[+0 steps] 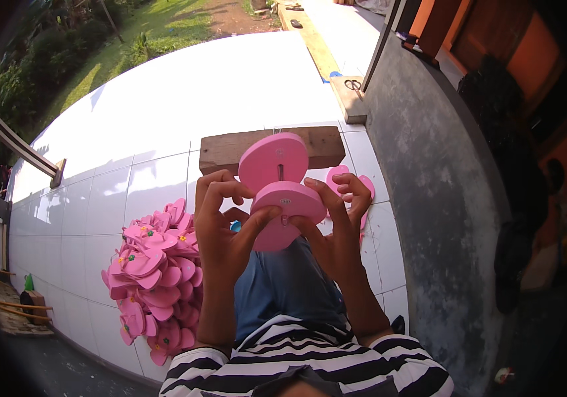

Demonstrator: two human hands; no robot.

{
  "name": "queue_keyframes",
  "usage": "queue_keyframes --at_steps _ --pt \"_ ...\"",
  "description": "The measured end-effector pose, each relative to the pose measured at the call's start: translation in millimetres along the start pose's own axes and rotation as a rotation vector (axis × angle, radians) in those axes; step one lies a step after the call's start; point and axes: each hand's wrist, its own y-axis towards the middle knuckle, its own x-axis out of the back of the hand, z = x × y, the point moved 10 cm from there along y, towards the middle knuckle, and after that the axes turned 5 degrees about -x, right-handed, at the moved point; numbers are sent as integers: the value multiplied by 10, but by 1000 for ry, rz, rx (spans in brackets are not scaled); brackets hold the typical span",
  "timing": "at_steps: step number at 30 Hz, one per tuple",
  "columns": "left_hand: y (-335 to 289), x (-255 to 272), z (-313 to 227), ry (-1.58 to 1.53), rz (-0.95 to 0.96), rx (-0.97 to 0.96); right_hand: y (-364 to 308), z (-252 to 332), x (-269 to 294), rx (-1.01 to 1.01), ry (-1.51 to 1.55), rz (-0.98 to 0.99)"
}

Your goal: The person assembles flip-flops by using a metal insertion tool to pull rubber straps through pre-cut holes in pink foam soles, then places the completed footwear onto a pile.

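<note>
Between my hands is a pink sandal sole (288,194), seen at its rounded end with a small round mark and a small loop or hole on it. My left hand (225,221) pinches its left side between thumb and fingers. My right hand (338,225) grips the right side, with the thumb close to the loop. Just beyond it stands a second rounded pink sole piece (265,161); whether the two are joined cannot be made out. A thin metal rod (281,173) shows between them. Behind lies a wooden block (220,153) on the tiled floor.
A heap of pink flip-flops (154,264), some with small flower ornaments, lies to my left. More pink soles (367,188) rest beyond my right hand. Scissors (353,85) lie on a wooden piece (353,109) beside the grey wall (429,172).
</note>
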Motion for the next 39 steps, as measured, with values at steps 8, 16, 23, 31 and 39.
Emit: queue_keyframes --at_steps 8,16,23,31,39 --pt "26 -96 168 545 -233 -326 273 -443 -156 -171 99 -213" --pt "-802 -629 1499 321 -22 -255 -555 -834 -1251 -385 413 3" --pt "-860 143 873 477 -270 -300 -1220 -1158 -1509 -392 90 163" --pt "1000 81 443 712 105 -185 -1280 -924 -1584 5 -512 204" --pt "1064 -206 878 1199 535 -97 -1297 -817 -1676 105 -578 196"
